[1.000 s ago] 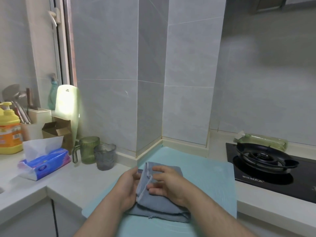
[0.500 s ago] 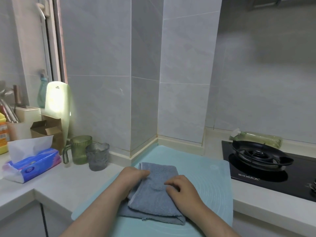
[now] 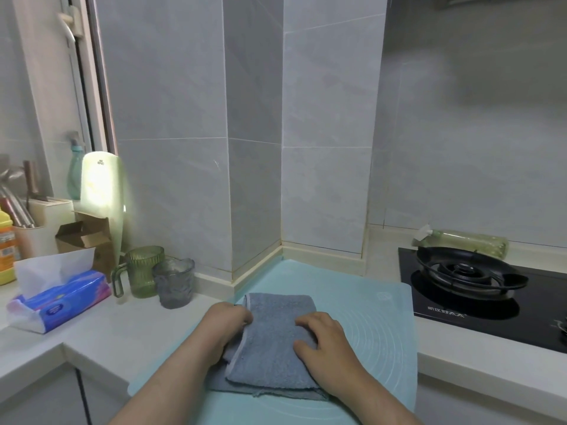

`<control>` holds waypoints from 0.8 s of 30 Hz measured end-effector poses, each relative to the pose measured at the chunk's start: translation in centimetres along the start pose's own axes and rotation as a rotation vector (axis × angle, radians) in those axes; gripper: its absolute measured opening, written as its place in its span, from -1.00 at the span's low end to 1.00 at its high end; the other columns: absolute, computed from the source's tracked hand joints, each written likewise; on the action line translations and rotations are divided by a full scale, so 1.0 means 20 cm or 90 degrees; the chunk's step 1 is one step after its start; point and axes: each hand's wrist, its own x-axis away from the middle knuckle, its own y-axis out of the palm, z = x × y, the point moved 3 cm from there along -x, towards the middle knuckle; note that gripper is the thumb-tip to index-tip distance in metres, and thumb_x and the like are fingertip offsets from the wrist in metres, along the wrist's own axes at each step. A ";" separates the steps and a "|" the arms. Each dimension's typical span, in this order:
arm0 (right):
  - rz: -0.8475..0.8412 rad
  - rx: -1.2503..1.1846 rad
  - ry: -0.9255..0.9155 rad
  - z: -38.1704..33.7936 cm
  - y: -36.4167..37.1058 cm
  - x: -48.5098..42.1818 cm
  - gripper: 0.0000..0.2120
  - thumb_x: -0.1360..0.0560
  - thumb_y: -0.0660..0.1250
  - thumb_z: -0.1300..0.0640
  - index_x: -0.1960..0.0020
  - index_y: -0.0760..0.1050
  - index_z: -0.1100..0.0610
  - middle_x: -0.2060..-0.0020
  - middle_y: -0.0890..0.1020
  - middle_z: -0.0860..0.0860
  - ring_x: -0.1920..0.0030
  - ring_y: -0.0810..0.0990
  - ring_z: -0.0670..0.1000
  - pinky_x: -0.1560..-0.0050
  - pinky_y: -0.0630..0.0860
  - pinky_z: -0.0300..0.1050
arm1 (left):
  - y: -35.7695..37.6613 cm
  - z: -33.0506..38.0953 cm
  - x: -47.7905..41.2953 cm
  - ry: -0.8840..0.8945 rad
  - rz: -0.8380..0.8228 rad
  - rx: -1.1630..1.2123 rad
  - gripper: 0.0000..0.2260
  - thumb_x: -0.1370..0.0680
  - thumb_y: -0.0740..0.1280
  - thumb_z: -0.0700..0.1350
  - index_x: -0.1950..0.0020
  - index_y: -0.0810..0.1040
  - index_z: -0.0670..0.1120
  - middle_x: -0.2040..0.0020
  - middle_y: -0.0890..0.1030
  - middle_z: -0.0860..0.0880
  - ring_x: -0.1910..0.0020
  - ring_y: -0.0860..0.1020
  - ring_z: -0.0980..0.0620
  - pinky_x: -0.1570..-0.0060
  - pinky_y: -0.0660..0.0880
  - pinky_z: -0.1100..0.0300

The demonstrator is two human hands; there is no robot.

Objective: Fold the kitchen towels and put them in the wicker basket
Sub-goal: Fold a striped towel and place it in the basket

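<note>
A grey-blue kitchen towel point(image 3: 271, 342), folded into a narrow stack, lies on a light blue silicone mat point(image 3: 371, 320) at the counter's front. My left hand point(image 3: 225, 325) sits at the towel's left edge with its fingers tucked into the fold, pinching the top layer. My right hand point(image 3: 325, 342) lies palm down on the towel's right side, fingers spread and pressing the cloth flat. No wicker basket is in view.
Left of the mat stand a grey glass point(image 3: 174, 282), a green mug point(image 3: 142, 269), a tissue pack point(image 3: 58, 297), a cardboard box point(image 3: 86, 237) and utensil holders. A black gas hob point(image 3: 478, 286) with a bottle point(image 3: 463, 242) behind it lies right. Tiled walls close the back.
The top flap, held up a second ago, has been laid over to the right and flattened. My right hand moved from pinching the edge to pressing on the towel.
</note>
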 end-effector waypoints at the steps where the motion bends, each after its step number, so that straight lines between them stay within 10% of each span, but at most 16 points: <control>1: 0.002 0.000 0.001 0.00 0.00 0.00 -0.66 -0.55 0.25 0.01 -0.32 0.41 -0.07 -0.18 0.36 -0.20 -0.22 0.29 -0.12 -0.23 0.21 -0.30 | 0.01 0.02 0.00 0.008 -0.001 -0.012 -0.85 -0.43 0.40 -0.20 0.07 0.52 -0.24 0.24 0.59 -0.21 0.35 0.57 -0.13 0.38 0.43 0.22; 14: -0.040 0.025 -0.029 -0.02 0.01 0.02 -0.60 -0.50 0.27 -0.10 -0.31 0.37 -0.12 -0.22 0.34 -0.24 -0.26 0.27 -0.15 -0.24 0.23 -0.30 | 0.02 0.06 -0.13 0.027 0.035 -0.182 -0.88 -0.58 0.25 -0.20 0.05 0.50 -0.25 -0.01 0.60 -0.18 0.05 0.58 -0.14 0.13 0.51 0.07; 24: -0.130 0.030 0.035 -0.02 0.00 0.01 -0.44 -0.57 0.18 -0.19 -0.53 0.16 -0.16 -0.56 -0.03 -0.15 -0.54 -0.10 -0.08 -0.53 0.01 -0.02 | -0.01 -0.01 0.10 0.066 -0.073 0.011 -0.74 -0.43 0.52 -0.08 0.21 0.45 -0.11 0.32 0.62 -0.04 0.38 0.57 0.02 0.45 0.43 0.28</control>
